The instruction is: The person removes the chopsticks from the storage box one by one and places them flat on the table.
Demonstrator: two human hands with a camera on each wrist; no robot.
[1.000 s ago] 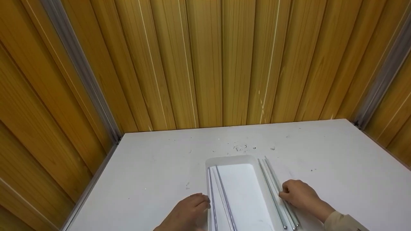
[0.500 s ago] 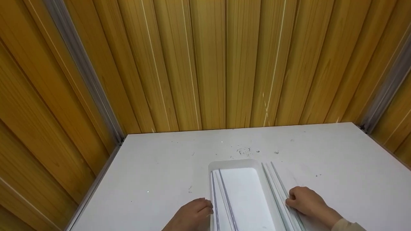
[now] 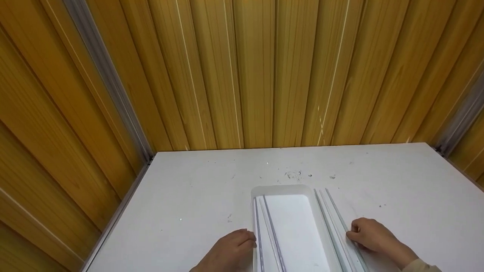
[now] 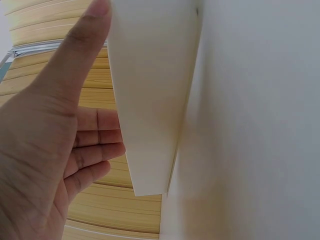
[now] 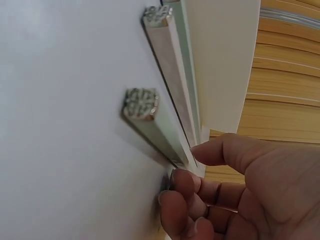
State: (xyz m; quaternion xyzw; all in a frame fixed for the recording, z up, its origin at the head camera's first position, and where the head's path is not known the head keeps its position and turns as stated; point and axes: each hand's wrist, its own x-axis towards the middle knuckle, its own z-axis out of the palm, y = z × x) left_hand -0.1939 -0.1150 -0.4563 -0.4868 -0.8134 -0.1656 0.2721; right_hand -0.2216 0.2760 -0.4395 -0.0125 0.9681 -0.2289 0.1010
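A long white tray [image 3: 280,189] lies on the table, with three thin clear or purplish rods [image 3: 273,231] along its left side. My left hand [image 3: 228,248] touches the tray's left wall with its fingertips; in the left wrist view its thumb and fingers lie along the rim, nearly straight. Right of the tray lie three more long rods. My right hand [image 3: 373,235] pinches the rightmost one, a pale green rod [image 3: 337,210], between thumb and index finger. The right wrist view shows that rod's shiny, patterned end; a pinkish-white rod [image 5: 172,70] and another green rod [image 5: 186,45] lie beside it.
The white tabletop [image 3: 196,204] bears dark scuff marks [image 3: 293,175] behind the tray. Yellow wood-patterned panels [image 3: 257,75] close in the back and sides, with grey metal posts [image 3: 109,71] at the corners.
The rightmost rod has shifted a little right, apart from its two neighbours, with my right hand. My left hand stays at the tray's wall. The whole head view has shifted slightly.
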